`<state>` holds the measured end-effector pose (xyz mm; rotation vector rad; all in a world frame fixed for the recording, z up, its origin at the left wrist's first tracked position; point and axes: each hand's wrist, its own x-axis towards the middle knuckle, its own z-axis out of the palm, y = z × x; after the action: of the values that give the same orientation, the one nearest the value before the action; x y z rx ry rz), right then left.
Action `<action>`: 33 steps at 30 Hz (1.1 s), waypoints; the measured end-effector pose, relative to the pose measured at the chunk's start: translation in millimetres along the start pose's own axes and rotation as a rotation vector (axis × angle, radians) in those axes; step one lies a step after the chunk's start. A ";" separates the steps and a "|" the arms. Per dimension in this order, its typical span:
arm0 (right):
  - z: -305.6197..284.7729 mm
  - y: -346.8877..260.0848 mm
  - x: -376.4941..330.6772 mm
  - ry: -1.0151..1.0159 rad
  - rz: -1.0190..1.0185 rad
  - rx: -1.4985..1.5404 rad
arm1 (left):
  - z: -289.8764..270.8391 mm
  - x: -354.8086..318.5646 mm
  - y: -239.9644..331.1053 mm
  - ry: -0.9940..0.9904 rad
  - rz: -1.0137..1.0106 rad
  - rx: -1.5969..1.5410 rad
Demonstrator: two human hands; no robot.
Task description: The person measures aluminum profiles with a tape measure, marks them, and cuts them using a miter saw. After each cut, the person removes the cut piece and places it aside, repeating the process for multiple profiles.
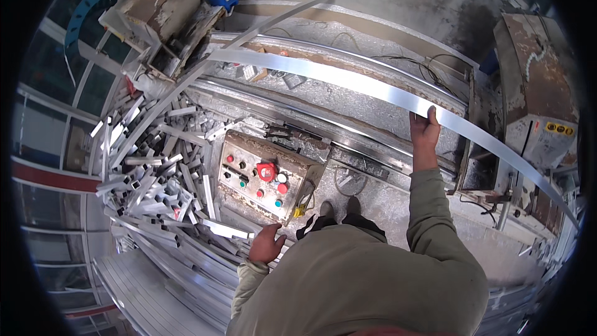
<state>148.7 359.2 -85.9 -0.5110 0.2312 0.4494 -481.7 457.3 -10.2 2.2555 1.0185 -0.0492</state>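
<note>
long flat silvery metal strip (373, 89) lies across the gripping fingers (431, 114) of the right hand (425, 134), left hand (265, 246) loosely open.

Bright glare on strip (373, 89); edges distorted.

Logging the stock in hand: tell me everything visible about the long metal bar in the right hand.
The long metal bar is smooth, silvery and aluminium-looking, its broad face glaring mid-length. It looks bowed, probably from the fisheye lens. The right hand grips its near edge, thumb uppermost. Its left end visually overlaps a duller grey bar; contact is unclear. Rightward, it passes before a worn machine housing.
</note>
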 end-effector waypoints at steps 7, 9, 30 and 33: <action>32.1 92.3 46.0 -0.456 0.461 0.042 | 0.0 -5.1 35.8 0.014 -0.062 0.002; 46.8 119.3 28.2 -0.315 0.529 0.122 | 15.4 -29.3 27.6 0.134 -0.084 -0.037; 117.5 388.7 -139.6 -0.263 0.733 -0.775 | 12.5 -244.9 -260.7 0.252 -0.789 -0.331; 146.9 442.9 -193.8 -0.244 0.760 -0.854 | 0.3 -259.6 -302.5 0.295 -0.823 -0.347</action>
<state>-213.8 711.1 -84.1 -1.1991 -0.0286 1.3677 -868.9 432.8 -102.0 1.4393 1.8901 0.1049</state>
